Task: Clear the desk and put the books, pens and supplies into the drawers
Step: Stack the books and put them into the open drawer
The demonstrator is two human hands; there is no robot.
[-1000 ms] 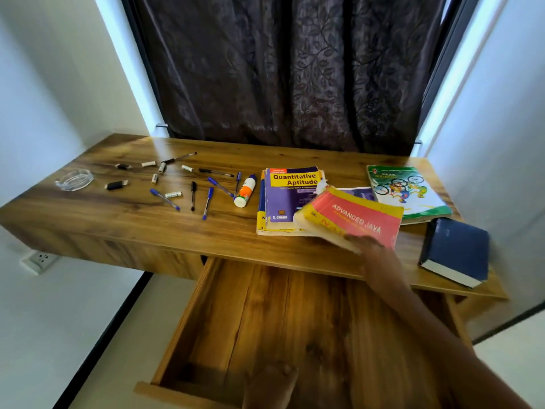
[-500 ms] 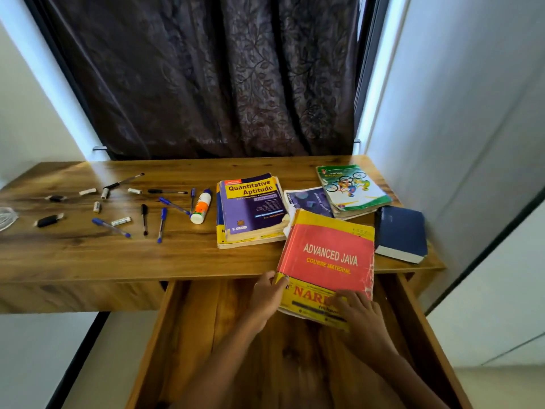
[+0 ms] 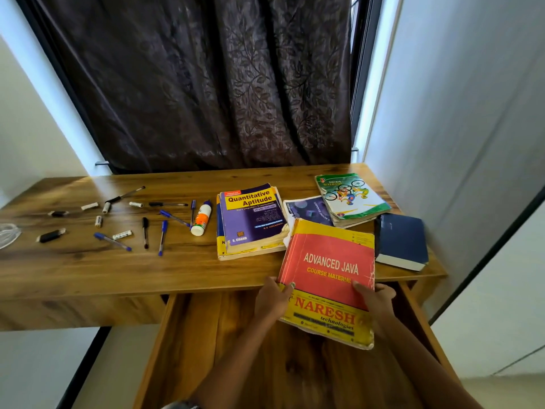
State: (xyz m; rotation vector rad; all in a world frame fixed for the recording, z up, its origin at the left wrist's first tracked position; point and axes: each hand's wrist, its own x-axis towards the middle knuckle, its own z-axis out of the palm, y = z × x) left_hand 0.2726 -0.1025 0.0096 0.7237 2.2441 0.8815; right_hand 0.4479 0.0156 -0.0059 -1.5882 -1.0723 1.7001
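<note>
Here, both hands grip one book, the red-and-yellow Advanced Java book (image 3: 327, 278); the left hand (image 3: 272, 299) is clamped on its left edge with the thumb on the cover, and the right hand (image 3: 376, 298) is clamped on its right edge in the same way; the book is tilted, its far part over the front edge of the desk (image 3: 88, 270), its near part above the open drawer (image 3: 236, 364). On the desk behind it: the Quantitative Aptitude book (image 3: 253, 215), lying on a yellow-edged book (image 3: 236, 255); a purple booklet (image 3: 308, 209) partly under the green cycling book (image 3: 351, 196); a dark blue book (image 3: 401, 240) near the right corner, just beside the held book. To the left: a glue bottle (image 3: 202, 218) lying on its side; blue and black pens (image 3: 162, 237) scattered on the wood; small white caps (image 3: 121, 235) among them; a black USB stick (image 3: 50, 236); a clear dish (image 3: 8, 234) at the frame's edge. Behind the desk hangs a dark curtain (image 3: 206, 84).
</note>
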